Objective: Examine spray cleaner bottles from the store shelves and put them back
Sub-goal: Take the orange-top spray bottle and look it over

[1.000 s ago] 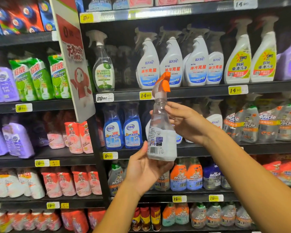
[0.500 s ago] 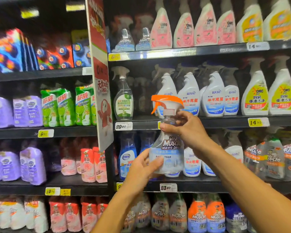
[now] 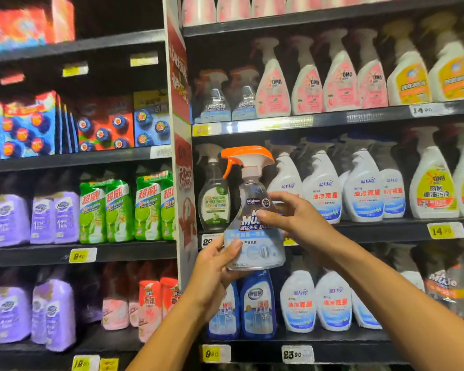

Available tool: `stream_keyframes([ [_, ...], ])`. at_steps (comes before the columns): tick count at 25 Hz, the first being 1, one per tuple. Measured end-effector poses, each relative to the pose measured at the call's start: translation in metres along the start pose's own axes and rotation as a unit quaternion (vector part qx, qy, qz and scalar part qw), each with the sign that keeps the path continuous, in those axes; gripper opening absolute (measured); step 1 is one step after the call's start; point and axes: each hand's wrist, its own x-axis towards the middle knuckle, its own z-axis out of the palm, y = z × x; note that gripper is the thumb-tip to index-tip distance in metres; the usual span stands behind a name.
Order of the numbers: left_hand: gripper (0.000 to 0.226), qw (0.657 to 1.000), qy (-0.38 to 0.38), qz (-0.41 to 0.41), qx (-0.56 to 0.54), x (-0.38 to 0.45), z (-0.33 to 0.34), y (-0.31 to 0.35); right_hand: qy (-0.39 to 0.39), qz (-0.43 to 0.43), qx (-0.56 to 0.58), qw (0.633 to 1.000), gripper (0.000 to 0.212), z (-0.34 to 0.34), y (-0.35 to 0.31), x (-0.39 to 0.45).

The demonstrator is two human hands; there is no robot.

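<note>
A clear spray cleaner bottle (image 3: 253, 226) with an orange and white trigger head and a Mr Muscle label is held upright in front of the shelves, label facing me. My left hand (image 3: 214, 271) grips its lower left corner from below. On the bottle's right side, at mid-height, rests my right hand (image 3: 292, 215), fingers curled around it. Two matching clear bottles (image 3: 227, 100) stand on the upper shelf (image 3: 332, 120), to the left of pink OMO sprays.
White and blue spray bottles (image 3: 340, 188) fill the middle shelf behind the held bottle. Blue bottles (image 3: 257, 306) stand on the shelf below. A red hanging sign (image 3: 181, 145) divides the bays. Green and purple refill pouches (image 3: 123, 210) sit to the left.
The bottle was turned from its back label to its front label and lifted higher against the shelves. My view tilted upward, bringing the upper shelf of matching bottles into sight.
</note>
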Motion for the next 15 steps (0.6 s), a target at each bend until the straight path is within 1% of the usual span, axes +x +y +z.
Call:
stream_keyframes([
  [5, 0.039, 0.999, -0.017, 0.030, -0.004, 0.051, 0.000, 0.030, 0.030, -0.071, -0.019, 0.997, 0.024, -0.008, -0.028, 0.048],
  [7, 0.029, 0.997, 0.021, 0.068, 0.034, 0.082, 0.007, 0.043, 0.043, -0.100, -0.024, 0.994, 0.021, -0.017, -0.040, 0.078],
  [9, 0.024, 0.987, 0.090, 0.115, 0.066, 0.119, 0.017, 0.059, 0.052, -0.125, -0.029, 0.990, 0.018, -0.030, -0.056, 0.115],
  [11, 0.028, 0.963, 0.166, 0.178, 0.116, 0.161, 0.027, 0.084, 0.072, -0.138, -0.031, 0.987, 0.017, -0.042, -0.076, 0.158],
  [12, 0.029, 0.947, 0.193, 0.206, 0.151, 0.180, 0.031, 0.101, 0.083, -0.142, -0.030, 0.986, 0.021, -0.046, -0.086, 0.179],
  [14, 0.026, 0.918, 0.220, 0.246, 0.221, 0.223, 0.038, 0.143, 0.094, -0.157, -0.017, 0.983, 0.027, -0.054, -0.107, 0.226],
  [15, 0.025, 0.904, 0.229, 0.250, 0.260, 0.241, 0.040, 0.165, 0.091, -0.168, -0.010, 0.982, 0.024, -0.056, -0.116, 0.248],
])
